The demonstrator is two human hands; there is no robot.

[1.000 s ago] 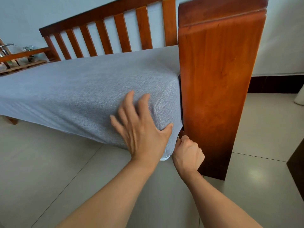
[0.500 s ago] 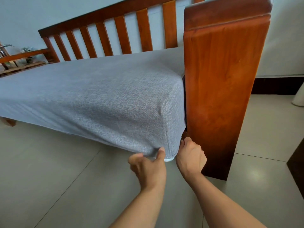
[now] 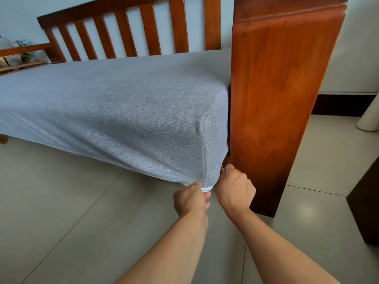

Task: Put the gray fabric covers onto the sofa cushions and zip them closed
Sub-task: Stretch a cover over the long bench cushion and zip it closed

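Note:
A long sofa cushion in a gray woven fabric cover (image 3: 123, 103) lies on the wooden sofa frame, its near right corner against the armrest. My left hand (image 3: 190, 199) pinches the cover's bottom hem at that corner, where a white edge (image 3: 206, 188) shows. My right hand (image 3: 235, 187) is curled just right of the corner, pinching a small metal zipper pull (image 3: 223, 167) beside the armrest. The zipper itself is hidden under the cushion.
The tall wooden armrest (image 3: 283, 99) stands right against the cushion. A slatted wooden backrest (image 3: 131, 33) runs behind. Pale tiled floor (image 3: 61, 222) lies below. A dark piece of furniture (image 3: 367, 201) is at the right edge, a white object (image 3: 369, 119) beyond it.
My left hand left the cushion's front face, dropped to the bottom corner and now pinches the hem. My right hand stayed by the corner at the armrest.

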